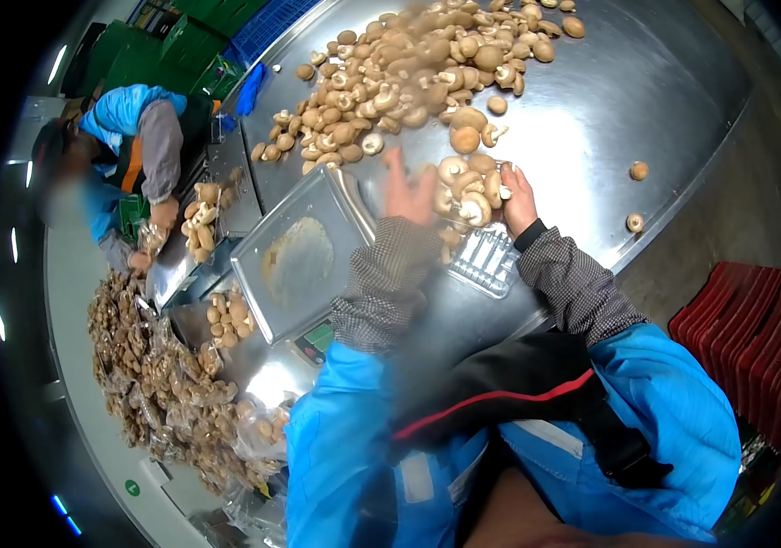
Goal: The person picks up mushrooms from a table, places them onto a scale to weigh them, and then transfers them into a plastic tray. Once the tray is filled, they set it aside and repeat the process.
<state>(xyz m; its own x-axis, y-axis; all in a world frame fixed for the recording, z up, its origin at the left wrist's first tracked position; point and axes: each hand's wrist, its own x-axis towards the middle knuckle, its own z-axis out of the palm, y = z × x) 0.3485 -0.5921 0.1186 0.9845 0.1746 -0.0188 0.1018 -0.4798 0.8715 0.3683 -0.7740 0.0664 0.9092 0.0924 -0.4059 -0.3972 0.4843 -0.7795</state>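
Two bare hands work over a metal worktop [582,119], one on each side of a compact group of mushrooms [474,192]. The left hand [408,194], blurred, lies just beside the group's left edge, its grip spread, with the fingers apart. The right hand [520,199] touches the group's right side, fingers pointing away from the wearer; whether its grip pinches a mushroom or a container edge cannot be told. A clear ribbed tray [486,263] lies between the forearms, adjoining the group on its near side. Beyond the hands spreads a large heap of loose mushrooms [390,78]; two single mushrooms [639,171] rest well apart, toward the right edge. To the left sits a shallow rectangular pan [304,256], its surface marked by a pale, roundish patch. Farther left, a co-worker [135,137] handles a clear bag [151,239] near bagged mushrooms [162,393]. Red stacked crates [755,342] stand at right.
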